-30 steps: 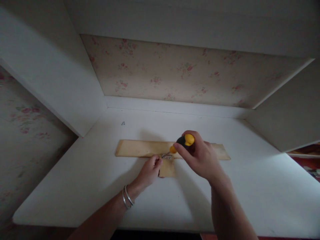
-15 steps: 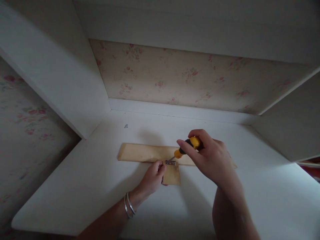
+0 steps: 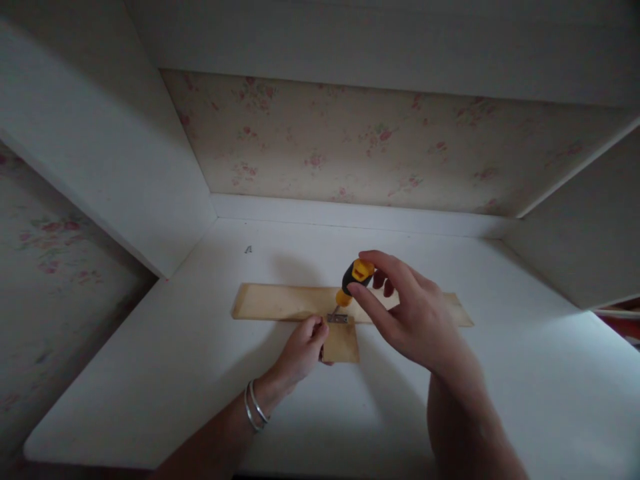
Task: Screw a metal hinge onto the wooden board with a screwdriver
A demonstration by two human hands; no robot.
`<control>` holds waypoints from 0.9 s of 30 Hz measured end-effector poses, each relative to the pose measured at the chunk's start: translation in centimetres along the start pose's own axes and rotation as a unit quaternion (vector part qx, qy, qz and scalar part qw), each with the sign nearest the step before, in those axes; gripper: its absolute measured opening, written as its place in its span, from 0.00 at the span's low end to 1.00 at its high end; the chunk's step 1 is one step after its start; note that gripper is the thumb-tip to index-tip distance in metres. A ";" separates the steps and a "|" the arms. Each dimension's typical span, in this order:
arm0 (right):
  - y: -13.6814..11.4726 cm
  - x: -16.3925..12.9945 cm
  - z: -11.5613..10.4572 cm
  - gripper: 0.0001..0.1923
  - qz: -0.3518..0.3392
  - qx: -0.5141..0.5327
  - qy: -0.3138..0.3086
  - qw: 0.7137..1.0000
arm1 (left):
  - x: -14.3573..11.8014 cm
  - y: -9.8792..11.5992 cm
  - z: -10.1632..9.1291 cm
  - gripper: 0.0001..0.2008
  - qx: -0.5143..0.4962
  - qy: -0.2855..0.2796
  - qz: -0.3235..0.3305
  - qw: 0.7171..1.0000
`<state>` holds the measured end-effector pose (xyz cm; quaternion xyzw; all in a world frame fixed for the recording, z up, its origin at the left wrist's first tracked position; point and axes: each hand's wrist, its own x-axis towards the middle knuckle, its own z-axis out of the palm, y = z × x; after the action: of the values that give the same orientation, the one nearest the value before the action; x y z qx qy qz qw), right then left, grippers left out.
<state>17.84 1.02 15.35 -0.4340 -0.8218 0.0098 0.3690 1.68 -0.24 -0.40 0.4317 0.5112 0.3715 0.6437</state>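
Observation:
A long pale wooden strip [image 3: 280, 302] lies across a white shelf [image 3: 150, 373], with a short wooden piece [image 3: 343, 343] butted against its near edge. A small metal hinge [image 3: 338, 319] bridges the two. My right hand [image 3: 410, 313] grips a yellow-and-black screwdriver [image 3: 353, 280] by its handle, tip down on the hinge, the tool steeply tilted. My left hand [image 3: 300, 350], with two silver bangles on the wrist, pinches the short piece at its left edge beside the hinge.
The shelf sits inside a white cabinet with a floral-papered back wall [image 3: 350, 140] and a white side panel [image 3: 100, 153] on the left. A tiny dark mark or screw [image 3: 247, 250] lies at the back left of the shelf.
My right hand has lifted the screwdriver handle from a low slant to a steeper angle. The left hand has stayed at the short piece.

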 end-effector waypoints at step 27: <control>0.1 0.3 1.7 0.13 -0.008 0.055 0.136 0.989 | 0.0 0.1 0.1 0.19 -0.017 -0.007 -0.004 1.000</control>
<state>16.76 1.77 14.24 -0.4041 -0.7655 -0.0068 0.5006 1.79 -0.25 -0.30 0.4211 0.5017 0.3743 0.6564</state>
